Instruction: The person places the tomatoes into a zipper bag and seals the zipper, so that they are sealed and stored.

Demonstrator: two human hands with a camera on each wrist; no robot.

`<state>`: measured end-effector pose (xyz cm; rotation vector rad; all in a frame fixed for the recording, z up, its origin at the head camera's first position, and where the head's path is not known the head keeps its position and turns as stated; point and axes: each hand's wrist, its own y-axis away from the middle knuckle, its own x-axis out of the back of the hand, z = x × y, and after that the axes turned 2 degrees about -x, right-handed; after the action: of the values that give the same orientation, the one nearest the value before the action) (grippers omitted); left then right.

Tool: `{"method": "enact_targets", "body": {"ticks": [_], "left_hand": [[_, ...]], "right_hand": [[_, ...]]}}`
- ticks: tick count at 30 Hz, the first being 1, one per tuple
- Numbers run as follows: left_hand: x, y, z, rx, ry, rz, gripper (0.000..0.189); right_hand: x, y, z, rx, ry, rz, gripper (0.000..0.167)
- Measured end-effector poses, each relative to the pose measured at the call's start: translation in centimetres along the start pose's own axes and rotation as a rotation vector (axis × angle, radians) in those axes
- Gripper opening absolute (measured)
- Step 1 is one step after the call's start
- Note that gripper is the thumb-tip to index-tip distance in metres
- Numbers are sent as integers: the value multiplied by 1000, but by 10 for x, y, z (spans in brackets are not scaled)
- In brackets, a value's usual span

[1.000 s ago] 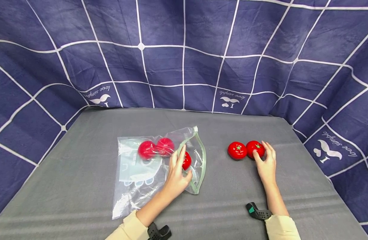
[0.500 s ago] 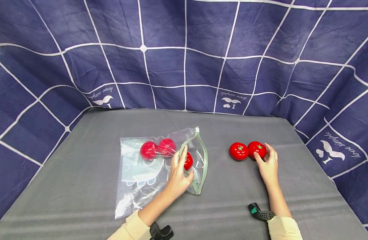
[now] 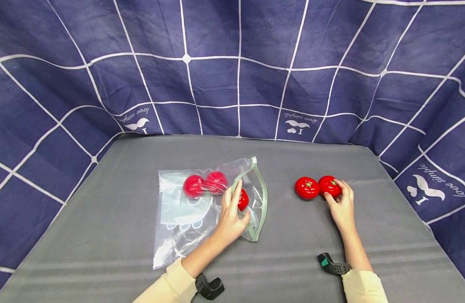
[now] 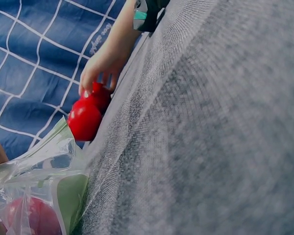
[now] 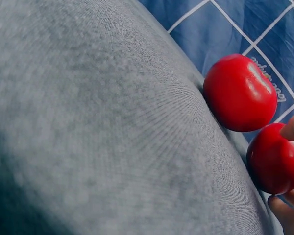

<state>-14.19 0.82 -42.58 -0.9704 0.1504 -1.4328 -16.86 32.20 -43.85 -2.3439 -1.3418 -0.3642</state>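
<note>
A clear zip bag (image 3: 168, 248) with a green-edged mouth lies flat on the grey surface. Two tomatoes (image 3: 193, 186) are inside it, seen through the plastic, and a third tomato (image 3: 243, 200) sits just within the spread mouth. My left hand (image 3: 230, 219) is at that mouth, fingers extended along one edge and thumb apart at the lower edge. To the right, my right hand (image 3: 342, 210) holds a tomato (image 5: 273, 161) between thumb and fingers. Beside it, touching or nearly so, another tomato (image 3: 306, 188) stands on the surface. In the left wrist view, the left hand is mostly cut off.
Grey cloth (image 3: 285, 261) covers the tabletop. A blue curtain (image 3: 263, 84) with white grid lines rises behind the table and along both sides. Dark wrist straps (image 3: 332, 266) sit on both forearms.
Only the head view has shifted slightly, so everything appears a little further right. Both hands, the bag and the tomatoes keep their places relative to each other.
</note>
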Motion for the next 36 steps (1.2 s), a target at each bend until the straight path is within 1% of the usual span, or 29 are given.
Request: {"method": "enact_targets", "body": {"ticks": [6,9,12,17,19,21,25,29,32,36], "left_hand": [[-2,-1,-2,-29,5,17,86],[-3,-2,-3,-33,4,18,86],[-3,-2,-3,-15,16,6,86],[-2,-1,-1,38,44,-16,86],[-1,-1,0,53,55,-21,86],[-1,-1,1,64,65,-23,87],[-1,-1,1,62,71,-22,86],[-2,0,1,56,62,-13,86],[-1,0,1,49,50,-5,86],[-2,-1,1,38,42,1,86]], "right_hand": [[0,0,1,-20,27,15,50],[-1,0,2,-22,34,31,50],[-1,0,3,-13,40,57,49],[1,-1,0,2,75,85,47],[3,-2,-2,8,109,84,46],[5,-2,-4,19,167,80,46],[9,-2,-14,48,265,82,44],[13,2,-29,76,297,119,43],[14,6,-42,99,291,131,43],[11,14,-60,149,210,95,45]]}}
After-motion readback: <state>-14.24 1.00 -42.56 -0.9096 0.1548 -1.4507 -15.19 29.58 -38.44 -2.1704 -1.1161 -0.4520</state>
